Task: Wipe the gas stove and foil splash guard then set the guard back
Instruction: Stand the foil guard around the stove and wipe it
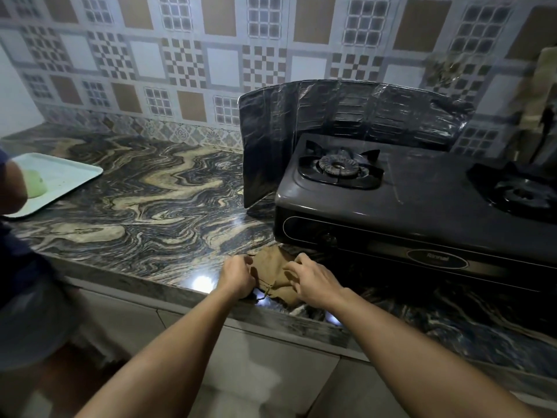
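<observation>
The gas stove [422, 203] is dark grey and sits on the swirly marble counter [144, 188], over on the right. On its front there is an oval badge [437, 258] with a word that looks like "Rinnai", but it is blurry. The stove's long side runs left to right along the wall, and its front faces the person. It has a left burner [339, 168] and a right burner [521, 194].

The foil splash guard [340, 119] stands up behind the stove and bends around its left end. It is dark and shiny, and its long side runs along the tiled wall [187, 55].

A brown cloth [272, 273] lies near the front edge of the counter, just in front of the stove's left corner. The left hand [236, 274] is curled and grips the left side of the cloth. The right hand [313, 282] has bent fingers that pinch the right side of it.

Far to the left is a pale tray [64, 179] with something light green [36, 184] on it. I cannot tell what that is. Another person's arm [13, 185] is by the tray.
</observation>
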